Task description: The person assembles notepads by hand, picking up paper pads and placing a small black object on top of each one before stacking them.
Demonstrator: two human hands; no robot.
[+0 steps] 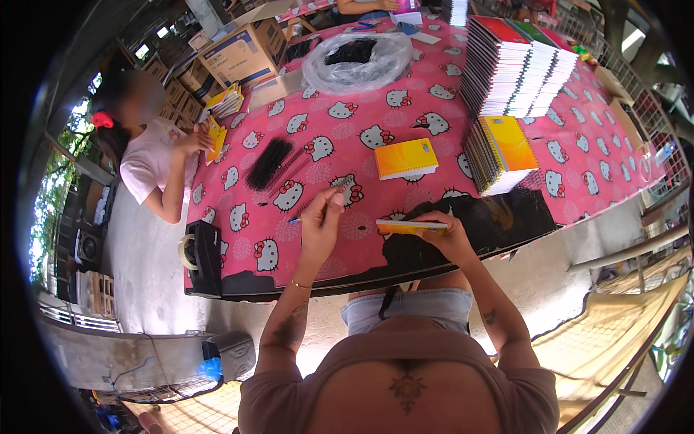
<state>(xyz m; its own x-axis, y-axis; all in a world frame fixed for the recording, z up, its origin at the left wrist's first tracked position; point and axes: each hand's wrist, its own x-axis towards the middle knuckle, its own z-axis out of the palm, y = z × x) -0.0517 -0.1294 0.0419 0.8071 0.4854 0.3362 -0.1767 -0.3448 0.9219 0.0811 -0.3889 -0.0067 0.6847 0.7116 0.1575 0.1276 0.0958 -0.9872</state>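
In my right hand (448,235) is a small yellow-orange notebook (412,227), tilted nearly edge-on above the table's front edge. To its left, my left hand (323,217) is raised with thumb and fingers pinched together; whatever is between them is too thin to make out. A blue pen-like tip (293,220) shows beside that hand. Black spiral binding coils (269,165) lie in a bundle beyond it, some loose at the side. Farther off sits a short stack of yellow notebooks (406,158). A taller stack of yellow spiral notebooks (510,145) stands to the right.
Tall stacks of spiral notebooks (506,69) rise at the far right. A clear plastic bag (358,64) holds black coils. A tape dispenser (204,257) stands at the left front corner. Another person (159,155) handles yellow notebooks at the left, near cardboard boxes (242,54). The pink tablecloth (332,253) is torn at the front.
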